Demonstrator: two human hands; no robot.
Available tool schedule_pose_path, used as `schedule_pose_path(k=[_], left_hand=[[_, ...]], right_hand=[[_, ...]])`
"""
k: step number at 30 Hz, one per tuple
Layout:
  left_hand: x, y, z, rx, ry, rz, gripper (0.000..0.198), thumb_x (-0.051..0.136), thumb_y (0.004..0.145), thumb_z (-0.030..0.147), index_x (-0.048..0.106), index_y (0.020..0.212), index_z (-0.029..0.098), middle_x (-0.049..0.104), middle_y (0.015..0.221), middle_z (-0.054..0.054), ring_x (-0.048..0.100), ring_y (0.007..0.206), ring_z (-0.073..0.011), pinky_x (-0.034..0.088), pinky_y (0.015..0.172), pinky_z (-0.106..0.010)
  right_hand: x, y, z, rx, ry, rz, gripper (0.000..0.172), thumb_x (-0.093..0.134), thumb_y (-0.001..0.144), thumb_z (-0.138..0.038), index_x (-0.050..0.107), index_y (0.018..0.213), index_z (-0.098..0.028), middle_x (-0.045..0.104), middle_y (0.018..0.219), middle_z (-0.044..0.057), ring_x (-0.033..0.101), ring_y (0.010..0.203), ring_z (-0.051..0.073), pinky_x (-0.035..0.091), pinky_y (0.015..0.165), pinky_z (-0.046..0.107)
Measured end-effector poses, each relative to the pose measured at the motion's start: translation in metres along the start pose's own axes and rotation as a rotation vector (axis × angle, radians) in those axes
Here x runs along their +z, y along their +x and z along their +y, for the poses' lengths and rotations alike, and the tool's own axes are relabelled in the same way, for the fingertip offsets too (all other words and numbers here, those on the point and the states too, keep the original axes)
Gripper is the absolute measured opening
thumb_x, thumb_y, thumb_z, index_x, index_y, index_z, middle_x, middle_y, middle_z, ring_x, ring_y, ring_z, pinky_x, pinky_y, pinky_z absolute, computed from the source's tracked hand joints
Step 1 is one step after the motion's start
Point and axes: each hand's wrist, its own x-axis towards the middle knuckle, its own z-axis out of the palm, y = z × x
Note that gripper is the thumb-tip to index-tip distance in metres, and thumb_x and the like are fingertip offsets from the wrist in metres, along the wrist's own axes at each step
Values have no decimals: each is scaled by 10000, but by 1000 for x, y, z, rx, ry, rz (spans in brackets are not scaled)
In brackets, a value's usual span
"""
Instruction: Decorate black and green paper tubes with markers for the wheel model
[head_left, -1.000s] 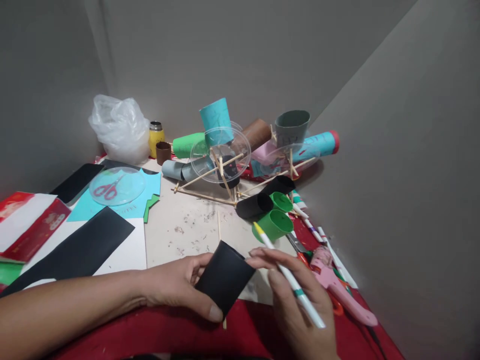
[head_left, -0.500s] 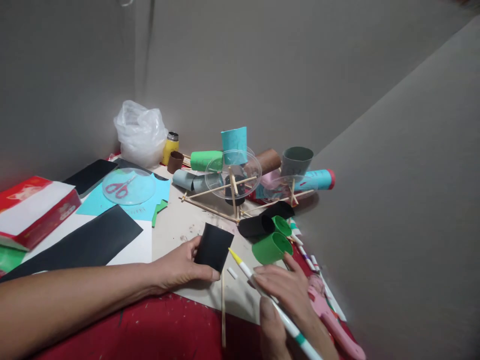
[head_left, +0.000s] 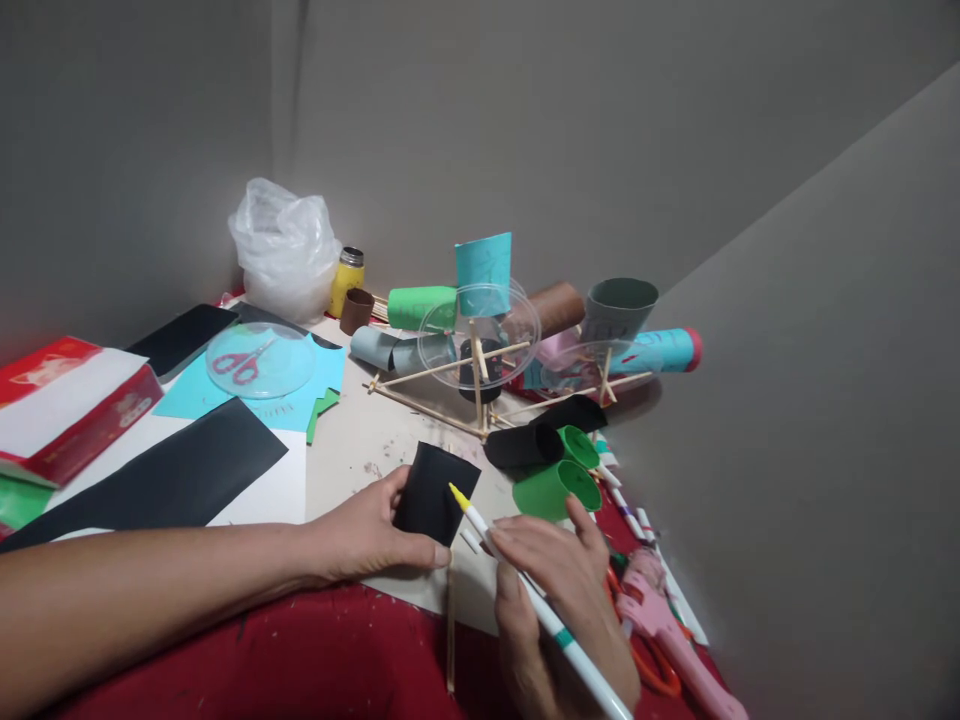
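My left hand [head_left: 364,530] grips a rolled black paper tube [head_left: 435,493] between thumb and fingers, resting it on the beige board [head_left: 360,450]. My right hand [head_left: 559,590] holds a white marker [head_left: 529,600] with a yellow tip; that tip touches the tube's right edge. A thin wooden skewer [head_left: 450,630] lies on the board below the tube. Just beyond my right hand lie green paper tubes [head_left: 555,487] and a black paper tube [head_left: 525,445].
A skewer-and-plastic-lid frame [head_left: 480,350] with coloured paper tubes stands at the back. Left: a tissue box [head_left: 67,405], black paper sheet [head_left: 165,480], a clear lid over pink scissors [head_left: 259,360], a plastic bag [head_left: 285,245], a yellow jar [head_left: 349,280]. A pink glue gun [head_left: 667,630] lies right.
The view shifted and my left hand drew the black tube farther onto the board. My right hand brought the marker's yellow tip up against the tube.
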Motion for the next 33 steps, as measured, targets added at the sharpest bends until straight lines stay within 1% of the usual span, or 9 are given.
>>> schedule_pose_path(k=[5, 9, 15, 18, 20, 23, 28, 33], left_hand=[[0, 1, -1, 3, 18, -9, 729, 910, 618, 258, 546, 1246, 189, 689, 1047, -40, 634, 977, -225, 471, 888, -346], [-1, 1, -1, 9, 31, -7, 714, 902, 618, 242, 547, 1234, 179, 680, 1041, -39, 621, 959, -213, 462, 877, -336], [0, 0, 0, -8, 19, -10, 734, 903, 609, 245, 535, 1241, 178, 669, 1031, -34, 617, 946, -211, 454, 863, -333], [0, 0, -1, -4, 16, -12, 728, 905, 608, 245, 535, 1232, 185, 666, 1023, -30, 616, 942, -208, 452, 860, -330], [0, 1, -1, 6, 20, -15, 718, 910, 609, 252, 542, 1223, 190, 669, 1015, -29, 618, 946, -214, 456, 864, -333], [0, 1, -1, 13, 28, -19, 763, 920, 603, 271, 538, 1258, 185, 674, 1021, -38, 622, 963, -231, 465, 874, -349], [-1, 1, -1, 16, 48, -23, 793, 925, 606, 297, 536, 1287, 184, 677, 1042, -51, 627, 998, -248, 465, 898, -363], [-2, 1, -1, 10, 57, -16, 821, 930, 604, 312, 530, 1309, 184, 681, 1065, -61, 625, 1020, -260, 462, 916, -374]], right_hand=[[1, -1, 2, -15, -16, -14, 310, 572, 870, -76, 620, 1139, -222, 752, 935, 36, 722, 904, 232, 282, 1171, 606], [1, -1, 3, -31, -12, -9, 315, 575, 858, -55, 618, 1135, -197, 745, 953, 47, 720, 919, 221, 309, 1166, 570], [0, 0, 0, -1, -13, -16, 311, 575, 852, -68, 619, 1115, -228, 749, 919, 19, 729, 870, 216, 324, 1154, 555], [0, -1, 1, 9, -20, -27, 310, 570, 862, -80, 616, 1123, -240, 753, 936, 18, 729, 877, 216, 344, 1140, 551], [0, -1, 3, 3, -20, -33, 311, 574, 867, -87, 617, 1137, -233, 756, 961, 30, 730, 900, 222, 353, 1136, 549], [0, -2, 4, -3, -7, -38, 328, 580, 868, -81, 615, 1160, -227, 753, 980, 39, 724, 923, 226, 350, 1138, 549], [-1, -2, 3, 13, 16, -38, 312, 584, 860, -66, 622, 1126, -227, 737, 943, 23, 712, 895, 213, 325, 1157, 551], [-2, -2, 3, -6, 26, -38, 347, 585, 856, -56, 622, 1162, -216, 739, 974, 38, 705, 922, 219, 347, 1140, 546]])
